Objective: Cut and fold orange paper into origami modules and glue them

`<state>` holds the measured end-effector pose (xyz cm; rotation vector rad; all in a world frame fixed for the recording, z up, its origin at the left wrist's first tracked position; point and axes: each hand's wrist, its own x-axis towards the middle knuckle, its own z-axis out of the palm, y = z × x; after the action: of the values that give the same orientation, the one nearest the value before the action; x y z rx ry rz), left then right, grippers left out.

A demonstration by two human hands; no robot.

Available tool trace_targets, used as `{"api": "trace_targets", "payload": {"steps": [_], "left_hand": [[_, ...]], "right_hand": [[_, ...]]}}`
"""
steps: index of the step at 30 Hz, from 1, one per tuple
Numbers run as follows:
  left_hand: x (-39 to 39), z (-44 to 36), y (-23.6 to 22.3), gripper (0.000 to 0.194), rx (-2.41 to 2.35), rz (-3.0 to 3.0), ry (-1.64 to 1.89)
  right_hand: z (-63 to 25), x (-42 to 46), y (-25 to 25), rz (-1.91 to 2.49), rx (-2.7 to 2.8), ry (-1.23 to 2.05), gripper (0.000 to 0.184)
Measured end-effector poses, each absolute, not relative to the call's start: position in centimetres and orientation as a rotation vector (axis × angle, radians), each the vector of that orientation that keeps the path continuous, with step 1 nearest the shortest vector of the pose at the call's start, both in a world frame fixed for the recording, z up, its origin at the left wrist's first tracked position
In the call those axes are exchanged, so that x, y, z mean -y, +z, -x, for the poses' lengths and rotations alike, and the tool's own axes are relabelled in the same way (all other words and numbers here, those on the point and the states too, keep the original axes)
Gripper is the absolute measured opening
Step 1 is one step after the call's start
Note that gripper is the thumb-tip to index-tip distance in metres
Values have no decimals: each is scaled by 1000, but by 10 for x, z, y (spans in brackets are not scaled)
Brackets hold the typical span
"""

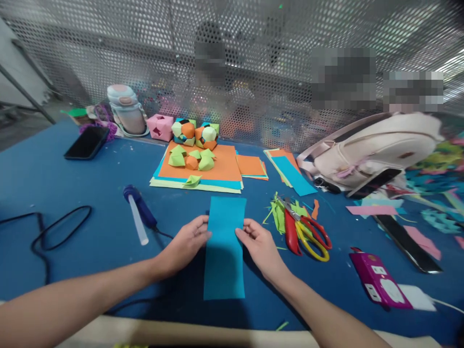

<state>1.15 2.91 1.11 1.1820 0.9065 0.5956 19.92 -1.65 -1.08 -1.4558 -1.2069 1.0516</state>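
A long strip of blue paper (225, 261) is held upright in front of me, just above the blue table. My left hand (188, 241) pinches its left edge, the thumb on the near face and the fingers partly behind. My right hand (261, 245) grips the right edge the same way, at about the same height. Right of the strip lie scissors with red and yellow handles (311, 241), their blades resting on green paper scraps (278, 215). Beyond the strip, folded green paper pieces (206, 160) sit on a stack of orange, blue and pale green sheets (224, 162).
A blue glue gun (145, 208) with a glue stick lies at left, its cord trailing. Folded paper balls (184, 131), a pink paper cube (160, 126) and a bottle (126, 111) line the back. A pale backpack (377, 145), phone (408, 244) and purple power bank (380, 280) occupy the right.
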Motion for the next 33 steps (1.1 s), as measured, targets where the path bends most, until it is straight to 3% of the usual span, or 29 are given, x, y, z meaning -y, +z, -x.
{"api": "trace_targets", "payload": {"steps": [6, 13, 21, 24, 33], "left_hand": [[-23, -6, 1, 32, -630, -1246, 490], [-24, -9, -6, 39, -690, -1358, 439], [-26, -10, -11, 39, -705, -1448, 420], [-27, -11, -11, 41, -720, -1460, 400], [-28, -9, -15, 38, -735, -1490, 374]], "right_hand": [[-233, 18, 31, 1590, 1300, 766, 23], [-392, -85, 71, 1782, 1429, 95, 20], [-488, -162, 26, 1999, 1620, 276, 23], [-492, -172, 6, 2076, 1692, 298, 32], [-469, -178, -14, 2317, 1726, 109, 36]]}}
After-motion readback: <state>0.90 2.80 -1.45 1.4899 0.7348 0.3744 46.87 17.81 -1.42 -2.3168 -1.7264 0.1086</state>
